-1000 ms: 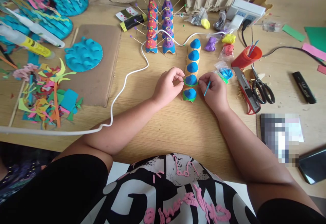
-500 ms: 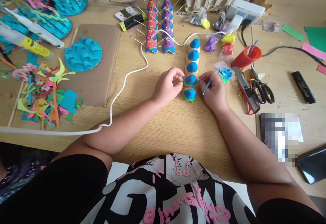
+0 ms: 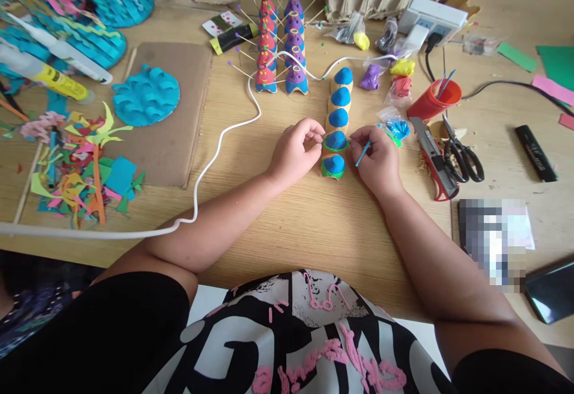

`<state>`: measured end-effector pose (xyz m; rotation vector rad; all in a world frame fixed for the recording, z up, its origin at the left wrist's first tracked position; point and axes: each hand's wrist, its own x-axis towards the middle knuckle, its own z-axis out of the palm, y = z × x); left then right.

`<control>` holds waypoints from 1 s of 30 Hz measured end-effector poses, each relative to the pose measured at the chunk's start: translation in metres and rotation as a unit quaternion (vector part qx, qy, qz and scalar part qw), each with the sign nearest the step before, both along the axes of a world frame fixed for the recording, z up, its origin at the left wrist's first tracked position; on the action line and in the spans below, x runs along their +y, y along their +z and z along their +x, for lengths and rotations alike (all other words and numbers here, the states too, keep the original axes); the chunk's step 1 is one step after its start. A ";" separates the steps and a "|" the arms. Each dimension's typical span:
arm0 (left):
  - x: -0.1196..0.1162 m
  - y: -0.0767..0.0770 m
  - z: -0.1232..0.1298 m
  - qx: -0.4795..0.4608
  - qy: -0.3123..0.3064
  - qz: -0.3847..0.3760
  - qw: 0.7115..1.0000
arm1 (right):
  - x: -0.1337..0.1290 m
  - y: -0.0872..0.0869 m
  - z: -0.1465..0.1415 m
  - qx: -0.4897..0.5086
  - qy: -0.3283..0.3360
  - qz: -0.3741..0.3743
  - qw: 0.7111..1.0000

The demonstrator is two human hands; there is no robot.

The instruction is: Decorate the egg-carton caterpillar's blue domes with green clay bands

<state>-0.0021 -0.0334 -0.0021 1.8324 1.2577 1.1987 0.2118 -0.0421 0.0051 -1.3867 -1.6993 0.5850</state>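
Left hand (image 3: pixel 296 152): coming in beside the strip, fingers curling, tips sitting right at the left end of the green band; whether this grip is pinching the band or just resting there, I cannot tell.
Right hand (image 3: pixel 380 158): facing it across the strip, fingertips closing at the band's right end, and this grip is also holding the blue stick (image 3: pixel 363 153), which is slanting down clear of the domes, seemingly parked there so the fingertips are staying free to work.
Domed strip (image 3: pixel 338 118): lying between the hands, running away from the near edge of the worktop (image 3: pixel 269 232), five blue domes in line; probably lying lengthwise so both hands are reaching its sides evenly.
Green band (image 3: pixel 335 148): curving around the near side of the fourth dome from the far end, the hands flanking it, perhaps to be steadying both ends; more green is wrapping the nearest dome.
Red row (image 3: pixel 265 38) and purple row (image 3: pixel 295 41): standing beyond the left hand, sticks spreading from them, likely set back for safety.
Blue packet (image 3: pixel 397 129): lying just beyond the right hand, apparently within easy reach.
Red cup (image 3: pixel 434 100): leaning toward the right edge, more thin sticks poking out, presumably gathered for picking.
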 end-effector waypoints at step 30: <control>-0.002 0.002 0.000 -0.036 -0.001 -0.022 0.999 | -0.011 0.008 0.000 0.036 -0.029 0.021 0.999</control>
